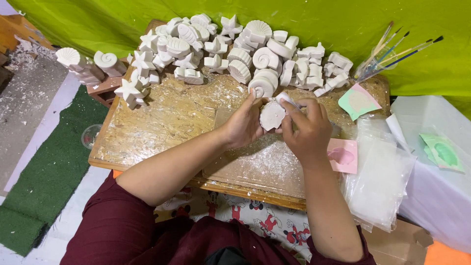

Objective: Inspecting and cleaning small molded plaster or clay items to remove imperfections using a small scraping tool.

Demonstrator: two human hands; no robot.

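Dusty chipboard tabletop (162,118), white plaster shell (271,116) clasped between left hand (244,126) and right hand (307,130), fingers of both curled around its edges, plaster figures (235,49) heaped behind

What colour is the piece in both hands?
White plaster shell, seen in the head view.

Both forearms reach fwd, converging at centre. Left hand (244,125) cupped, thumb up; right hand (308,128) curled, fingers bent inward, tips nearly touching left's.
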